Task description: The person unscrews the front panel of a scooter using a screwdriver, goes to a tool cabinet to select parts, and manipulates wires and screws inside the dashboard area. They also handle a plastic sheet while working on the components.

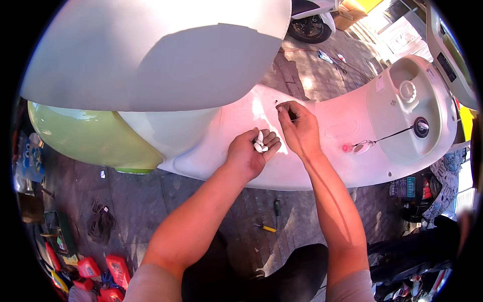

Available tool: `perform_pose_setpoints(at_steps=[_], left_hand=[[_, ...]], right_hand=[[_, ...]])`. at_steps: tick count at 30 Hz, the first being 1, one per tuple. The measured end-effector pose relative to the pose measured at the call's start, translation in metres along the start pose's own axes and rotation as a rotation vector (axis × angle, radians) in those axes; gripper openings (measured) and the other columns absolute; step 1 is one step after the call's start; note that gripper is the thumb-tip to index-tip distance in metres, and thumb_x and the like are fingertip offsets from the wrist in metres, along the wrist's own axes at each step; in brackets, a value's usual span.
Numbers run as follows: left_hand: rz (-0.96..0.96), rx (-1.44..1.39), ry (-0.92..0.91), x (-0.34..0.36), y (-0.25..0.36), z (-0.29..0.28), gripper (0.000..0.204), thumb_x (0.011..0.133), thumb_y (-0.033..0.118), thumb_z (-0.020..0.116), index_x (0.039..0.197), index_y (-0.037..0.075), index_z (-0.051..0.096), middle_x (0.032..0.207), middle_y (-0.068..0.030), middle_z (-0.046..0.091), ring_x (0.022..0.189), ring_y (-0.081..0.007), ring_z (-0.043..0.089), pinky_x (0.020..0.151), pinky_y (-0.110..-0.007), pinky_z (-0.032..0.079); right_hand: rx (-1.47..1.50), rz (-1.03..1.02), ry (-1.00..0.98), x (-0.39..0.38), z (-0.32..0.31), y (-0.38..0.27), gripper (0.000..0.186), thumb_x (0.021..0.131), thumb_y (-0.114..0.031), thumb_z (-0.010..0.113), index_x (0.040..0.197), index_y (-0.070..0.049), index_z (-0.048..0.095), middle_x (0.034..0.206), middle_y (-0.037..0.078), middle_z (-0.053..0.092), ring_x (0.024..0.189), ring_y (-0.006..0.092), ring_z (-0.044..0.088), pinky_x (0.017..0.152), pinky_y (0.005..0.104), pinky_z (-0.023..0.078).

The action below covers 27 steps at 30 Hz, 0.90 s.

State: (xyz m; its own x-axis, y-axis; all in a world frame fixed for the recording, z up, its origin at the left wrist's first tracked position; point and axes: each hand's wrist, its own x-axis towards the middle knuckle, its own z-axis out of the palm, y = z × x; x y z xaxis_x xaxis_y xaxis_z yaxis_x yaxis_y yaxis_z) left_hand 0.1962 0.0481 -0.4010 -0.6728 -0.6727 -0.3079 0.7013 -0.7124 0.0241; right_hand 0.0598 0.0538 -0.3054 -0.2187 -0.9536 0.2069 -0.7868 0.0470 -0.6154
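My left hand (245,157) is cupped, palm up, over the pale scooter body panel (236,121). Several small white pieces (259,145), which look like plastic caps, lie in its curled fingers. Farther right, my right hand (302,128) bends down with thumb and fingers pinched together at the panel's surface. Whatever sits between those fingertips, if anything, is hidden. A small dark hole (276,102) shows in the panel right beside the fingertips. The large light grey seat (126,60) covers the upper left, above the green side panel (90,133).
At right, a key (422,127) sits in the scooter's lock, with a cord and tags (361,148) hanging from it. A white round cap (407,91) is nearby. Screwdrivers (268,228) lie on the paving; red containers (118,271) and a dark cable bundle (100,224) are at lower left.
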Motion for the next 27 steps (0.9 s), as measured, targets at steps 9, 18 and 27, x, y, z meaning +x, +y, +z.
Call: perform_pose_setpoints(at_steps=[9,18,27], left_hand=[[-0.052,0.059,0.002,0.002,0.001,-0.001,0.024,0.109,0.016,0.048,0.099,-0.002,0.059,0.095,-0.0135,0.061,0.089,-0.0265,0.062,0.092,-0.041,0.059],[-0.006,0.146,0.039,-0.006,-0.001,0.013,0.021,0.106,0.014,0.048,0.107,-0.002,0.062,0.107,-0.0132,0.066,0.103,-0.0274,0.065,0.095,-0.041,0.057],[-0.007,0.245,0.037,0.003,-0.016,-0.003,0.026,0.110,0.023,0.048,0.106,0.001,0.060,0.100,-0.0090,0.064,0.093,-0.0228,0.064,0.089,-0.038,0.057]], right_hand=[[-0.753,-0.110,-0.136,0.072,0.047,0.090,0.035,0.090,-0.004,0.056,0.120,-0.008,0.072,0.124,0.016,0.070,0.117,0.0356,0.065,0.100,0.0437,0.054],[0.114,0.119,0.063,-0.003,0.021,0.019,0.014,0.088,-0.011,0.069,0.100,-0.004,0.072,0.095,0.015,0.071,0.084,0.0341,0.070,0.081,0.0458,0.057],[-0.109,-0.339,0.218,-0.111,0.005,0.009,0.033,0.087,-0.009,0.073,0.120,-0.007,0.071,0.117,0.012,0.068,0.110,0.0327,0.064,0.098,0.0437,0.051]])
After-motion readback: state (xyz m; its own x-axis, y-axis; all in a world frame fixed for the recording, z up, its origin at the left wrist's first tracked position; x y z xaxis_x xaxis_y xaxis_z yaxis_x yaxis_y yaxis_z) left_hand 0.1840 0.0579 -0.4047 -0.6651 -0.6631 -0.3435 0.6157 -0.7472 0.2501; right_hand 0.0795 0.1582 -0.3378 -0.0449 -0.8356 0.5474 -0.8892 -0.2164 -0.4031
